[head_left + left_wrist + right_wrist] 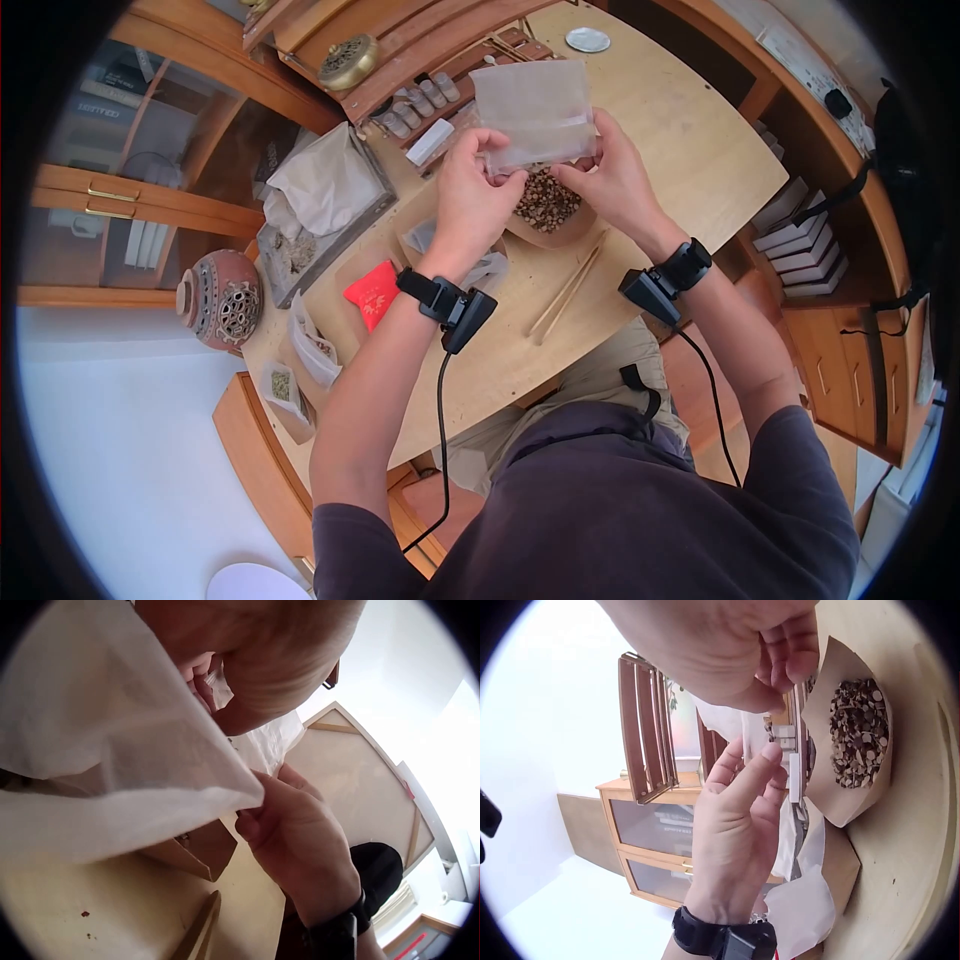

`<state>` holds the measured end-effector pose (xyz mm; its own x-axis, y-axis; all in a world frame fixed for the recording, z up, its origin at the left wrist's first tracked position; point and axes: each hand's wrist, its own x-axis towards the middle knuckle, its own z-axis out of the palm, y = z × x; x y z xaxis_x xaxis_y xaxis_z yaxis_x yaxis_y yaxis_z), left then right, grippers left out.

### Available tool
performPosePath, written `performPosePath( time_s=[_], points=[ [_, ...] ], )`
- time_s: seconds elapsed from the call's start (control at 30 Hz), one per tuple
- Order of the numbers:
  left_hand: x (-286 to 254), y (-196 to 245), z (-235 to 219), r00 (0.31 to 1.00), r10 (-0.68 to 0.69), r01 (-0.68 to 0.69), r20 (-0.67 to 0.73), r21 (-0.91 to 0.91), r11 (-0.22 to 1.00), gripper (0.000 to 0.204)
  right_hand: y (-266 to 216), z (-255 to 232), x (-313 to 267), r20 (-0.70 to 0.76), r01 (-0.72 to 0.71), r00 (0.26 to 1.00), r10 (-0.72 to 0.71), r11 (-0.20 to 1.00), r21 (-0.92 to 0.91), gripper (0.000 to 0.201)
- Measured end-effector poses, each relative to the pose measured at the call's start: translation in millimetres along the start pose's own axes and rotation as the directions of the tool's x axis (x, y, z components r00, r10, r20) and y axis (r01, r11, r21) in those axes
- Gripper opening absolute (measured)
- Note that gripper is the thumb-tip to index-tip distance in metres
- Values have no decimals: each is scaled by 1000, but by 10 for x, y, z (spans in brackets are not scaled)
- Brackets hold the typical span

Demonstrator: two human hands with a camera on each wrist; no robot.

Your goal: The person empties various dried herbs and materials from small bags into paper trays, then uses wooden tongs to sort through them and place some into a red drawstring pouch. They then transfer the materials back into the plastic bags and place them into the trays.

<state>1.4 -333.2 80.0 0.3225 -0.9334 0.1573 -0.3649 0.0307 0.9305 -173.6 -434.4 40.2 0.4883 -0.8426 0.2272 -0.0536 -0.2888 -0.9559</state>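
Observation:
Both hands hold up a translucent whitish bag (533, 105), its sheet standing above the fingers in the head view. My left hand (478, 200) grips its lower left edge, thumb toward the middle. At the lower right edge my right hand (622, 185) pinches it between thumb and fingers. In the left wrist view the bag (127, 750) spreads wide, and a corner of it meets the right hand (300, 836). Just below the hands lies a brown paper tray (560, 236) with chopped dried brown pieces (859, 735). Two thin wooden sticks (567, 290) rest on the table nearby.
A red packet (373, 292) and more opened papers, one with green dried bits (280, 384), lie to the left. A grey tray (378, 195) bears a crumpled white sheet. Small jars (420, 98) and a brass burner (348, 60) stand behind. A patterned pot (222, 298) is far left.

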Motion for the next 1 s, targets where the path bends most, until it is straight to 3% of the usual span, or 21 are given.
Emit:
performPosePath(
  time_s=[0.17,0.27,0.57,0.67,1.0],
  points=[
    [21,-63,18,992,118,-108,-45,182,977,42,39,-37,33,16,39,999,-38,995,-87,56],
    [18,-94,43,975,211,-188,-76,228,955,42,48,-42,42,25,37,999,-36,999,-38,53],
    [8,-37,86,972,219,-194,-80,246,950,42,73,-13,66,-15,30,999,-29,998,51,43],
    [37,-110,69,939,338,-296,-65,350,889,43,27,-1,53,-45,13,999,-13,1000,8,43],
    [-30,-6,99,946,314,-276,-83,304,912,41,2,29,9,-116,36,992,-41,998,-49,44]
  ],
)
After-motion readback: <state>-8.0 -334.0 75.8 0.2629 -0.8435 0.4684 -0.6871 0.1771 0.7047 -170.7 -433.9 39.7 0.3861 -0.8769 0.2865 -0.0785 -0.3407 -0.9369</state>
